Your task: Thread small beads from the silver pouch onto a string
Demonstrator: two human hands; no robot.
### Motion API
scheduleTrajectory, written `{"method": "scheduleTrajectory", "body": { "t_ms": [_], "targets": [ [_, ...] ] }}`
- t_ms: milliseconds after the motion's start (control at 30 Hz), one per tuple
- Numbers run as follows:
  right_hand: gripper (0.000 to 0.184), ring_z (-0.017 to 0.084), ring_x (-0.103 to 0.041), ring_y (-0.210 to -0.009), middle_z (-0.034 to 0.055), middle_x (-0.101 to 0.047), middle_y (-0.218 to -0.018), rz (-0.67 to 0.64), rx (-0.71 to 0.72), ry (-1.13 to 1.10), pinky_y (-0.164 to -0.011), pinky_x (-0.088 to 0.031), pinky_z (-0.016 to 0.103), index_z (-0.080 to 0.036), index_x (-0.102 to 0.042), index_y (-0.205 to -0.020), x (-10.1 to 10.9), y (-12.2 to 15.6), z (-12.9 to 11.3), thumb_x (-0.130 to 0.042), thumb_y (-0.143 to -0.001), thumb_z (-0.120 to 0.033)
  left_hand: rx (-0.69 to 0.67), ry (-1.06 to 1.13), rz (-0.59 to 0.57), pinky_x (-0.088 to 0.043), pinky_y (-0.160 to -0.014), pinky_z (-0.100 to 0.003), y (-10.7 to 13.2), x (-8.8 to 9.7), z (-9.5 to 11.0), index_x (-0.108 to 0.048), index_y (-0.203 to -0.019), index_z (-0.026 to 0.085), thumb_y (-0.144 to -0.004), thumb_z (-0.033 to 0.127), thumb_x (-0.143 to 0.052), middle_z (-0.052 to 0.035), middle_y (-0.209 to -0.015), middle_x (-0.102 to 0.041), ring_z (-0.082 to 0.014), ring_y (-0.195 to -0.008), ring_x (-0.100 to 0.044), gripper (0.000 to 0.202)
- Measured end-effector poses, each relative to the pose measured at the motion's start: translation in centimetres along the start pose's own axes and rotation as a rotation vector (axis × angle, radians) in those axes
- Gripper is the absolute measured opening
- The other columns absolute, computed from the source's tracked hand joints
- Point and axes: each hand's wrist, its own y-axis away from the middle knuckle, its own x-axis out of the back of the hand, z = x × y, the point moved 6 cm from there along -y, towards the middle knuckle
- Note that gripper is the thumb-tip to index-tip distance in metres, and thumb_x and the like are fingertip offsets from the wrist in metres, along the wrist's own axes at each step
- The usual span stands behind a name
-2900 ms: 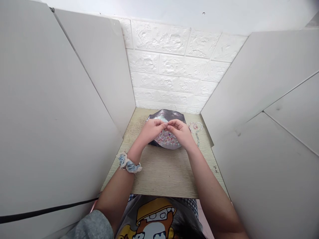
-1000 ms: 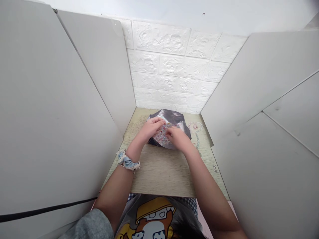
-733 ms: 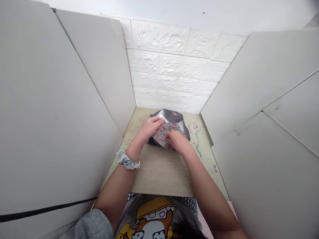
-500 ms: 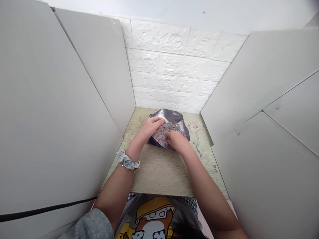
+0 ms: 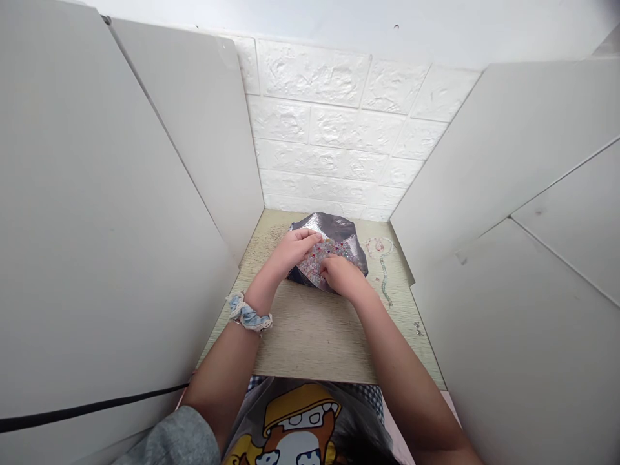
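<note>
A dark silvery pouch [image 5: 330, 225] lies at the back of the table, with many small pale, pink and red beads [image 5: 343, 247] spread in it. My left hand [image 5: 295, 247] is over the pouch's left side, thumb and fingertips pinched together above the beads; anything between them is too small to make out. On the near right, my right hand [image 5: 340, 272] reaches down into the beads with curled fingers. Its fingertips are partly hidden, and what they grip cannot be seen. A blue scrunchie [image 5: 248, 314] circles my left wrist.
Strings of pink and white beads [image 5: 375, 247] and green beads [image 5: 384, 279] lie right of the pouch. Small metallic bits [image 5: 418, 329] sit near the right edge of the wooden table [image 5: 314, 336]. White panels stand on both sides, a brick-patterned wall behind.
My right hand has shifted very slightly left among the beads, fingers still curled. My left hand stays almost in place, and the pouch has barely moved.
</note>
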Motion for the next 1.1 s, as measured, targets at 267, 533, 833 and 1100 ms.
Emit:
{"method": "scheduleTrajectory", "body": {
  "t_ms": [267, 533, 833, 1100],
  "targets": [
    [0.015, 0.010, -0.047, -0.063, -0.0005, -0.052, -0.072, 0.320, 0.051, -0.823, -0.061, -0.039, 0.024, -0.018, -0.048, -0.080, 3.8, -0.3, 0.4, -0.038, -0.078, -0.029, -0.010, -0.056, -0.006, -0.018, -0.039, -0.017, 0.0, 0.0, 0.0, -0.049, -0.065, 0.014, -0.070, 0.036, -0.050, 0.0070, -0.045, -0.028, -0.0029, -0.039, -0.022, 0.022],
    [0.023, 0.010, -0.056, -0.071, -0.0010, -0.058, -0.072, 0.271, -0.008, -1.525, -0.078, -0.046, 0.030, -0.019, -0.052, -0.077, 3.0, -0.4, 0.3, -0.059, -0.066, -0.038, -0.024, -0.083, -0.024, -0.019, -0.040, -0.018, 0.4, -0.3, 0.5, -0.053, -0.067, 0.014, -0.069, 0.036, -0.050, 0.0069, -0.045, -0.029, -0.0030, -0.040, -0.023, 0.022],
    [0.021, 0.010, -0.058, -0.074, -0.0026, -0.060, -0.071, 0.240, 0.028, -1.658, -0.084, -0.045, 0.032, -0.020, -0.053, -0.077, 2.8, -0.4, 0.1, -0.064, -0.063, -0.031, -0.031, -0.107, -0.030, -0.020, -0.040, -0.017, 0.5, -0.4, 0.8, -0.053, -0.066, 0.013, -0.069, 0.035, -0.050, 0.0055, -0.047, -0.032, -0.0033, -0.042, -0.026, 0.022],
    [0.022, 0.010, -0.058, -0.075, -0.0032, -0.059, -0.071, 0.253, 0.025, -1.641, -0.085, -0.045, 0.032, -0.020, -0.052, -0.076, 2.8, -0.4, -0.1, -0.065, -0.062, -0.032, -0.034, -0.119, -0.026, -0.020, -0.041, -0.018, 0.6, -0.4, 0.9, -0.053, -0.067, 0.014, -0.068, 0.036, -0.050, 0.0054, -0.047, -0.032, -0.0038, -0.043, -0.026, 0.023]
  ]
}}
